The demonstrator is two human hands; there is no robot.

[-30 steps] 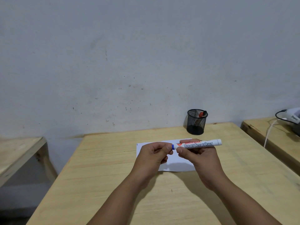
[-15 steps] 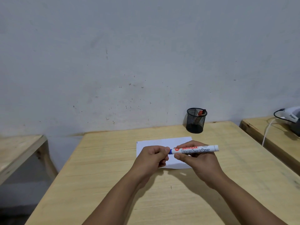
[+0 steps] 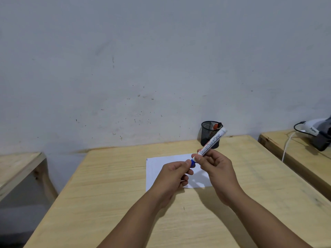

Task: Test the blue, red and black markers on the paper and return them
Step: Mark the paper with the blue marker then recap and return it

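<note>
Blue marker (image 3: 211, 143) now tilted upward, both hands' grip on it, above paper (image 3: 161, 163) on wooden table (image 3: 111, 185).

The blue marker (image 3: 212, 141) has the word "Boardmarker" on its white side, in big blue letters. The word runs along the marker, which is tilted up to the far right. Just above that word there is a thin line of small red letters, but it is too small to read. Far to the right, a white and dark device (image 3: 317, 133) has a short dark word on it, too blurry to read.
</note>
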